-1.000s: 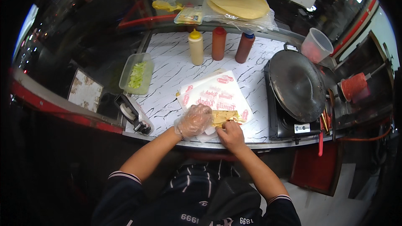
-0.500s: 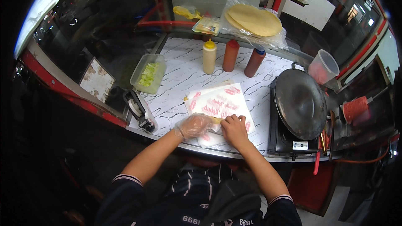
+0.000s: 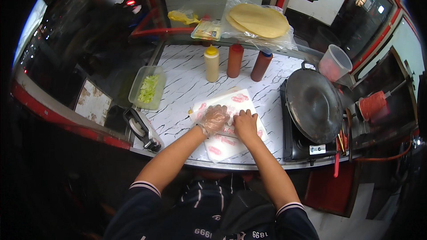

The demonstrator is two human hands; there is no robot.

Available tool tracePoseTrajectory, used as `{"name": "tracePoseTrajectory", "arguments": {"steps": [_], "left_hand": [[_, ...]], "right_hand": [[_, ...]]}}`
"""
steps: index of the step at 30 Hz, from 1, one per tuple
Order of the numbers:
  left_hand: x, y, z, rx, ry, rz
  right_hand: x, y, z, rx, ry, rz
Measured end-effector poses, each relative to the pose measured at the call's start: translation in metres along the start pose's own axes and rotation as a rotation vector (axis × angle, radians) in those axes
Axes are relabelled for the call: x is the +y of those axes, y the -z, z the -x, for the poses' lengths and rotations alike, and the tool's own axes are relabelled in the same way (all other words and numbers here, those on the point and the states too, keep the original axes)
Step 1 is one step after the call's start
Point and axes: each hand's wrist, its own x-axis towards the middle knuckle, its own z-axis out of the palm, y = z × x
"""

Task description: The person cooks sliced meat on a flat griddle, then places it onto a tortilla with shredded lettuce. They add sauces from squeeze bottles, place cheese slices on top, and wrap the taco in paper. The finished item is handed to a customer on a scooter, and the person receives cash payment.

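On the marble-patterned counter lies white wrapping paper (image 3: 227, 146) with red print, in more than one sheet. My left hand (image 3: 215, 119), in a clear plastic glove, curls its fingers over a folded part of the paper. Close on its right, my bare right hand (image 3: 246, 124) has its fingers bent down onto the same fold. The rolled flatbread seen earlier between the hands is now hidden by hands and paper. A bit of yellowish edge shows at the paper's left side.
Lettuce fills part of a plastic tub (image 3: 147, 88) at left, beside a black-and-white device (image 3: 143, 130). Behind the paper stand a cream bottle (image 3: 211, 64), an orange-red bottle (image 3: 235, 61) and a dark red bottle (image 3: 261, 66). Flatbreads (image 3: 258, 20) lie beyond; a black pan (image 3: 313, 106) covers the stove at right.
Both hands have moved away from me over the paper, the left one more. The flatbread roll has gone out of sight, and more printed paper shows on the near side.
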Motion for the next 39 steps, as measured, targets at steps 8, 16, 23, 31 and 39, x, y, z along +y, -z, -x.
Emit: {"name": "tracePoseTrajectory", "arguments": {"steps": [8,16,23,31,39], "left_hand": [[0.017,-0.003,0.051,0.413,-0.224,0.127],[-0.002,-0.011,0.04,-0.001,-0.067,0.115],[0.001,0.007,0.019,-0.248,0.14,-0.104],[0.007,0.006,-0.006,0.062,0.204,-0.083],[0.001,0.022,0.085,-0.08,0.892,0.873]], "right_hand": [[-0.001,-0.003,-0.004,0.008,-0.087,0.066],[0.003,0.027,0.02,-0.03,0.213,-0.157],[-0.002,0.016,0.012,-0.122,0.091,0.106],[-0.034,-0.009,0.031,0.213,0.239,0.28],[-0.037,-0.012,0.026,0.084,0.195,0.276]]}}
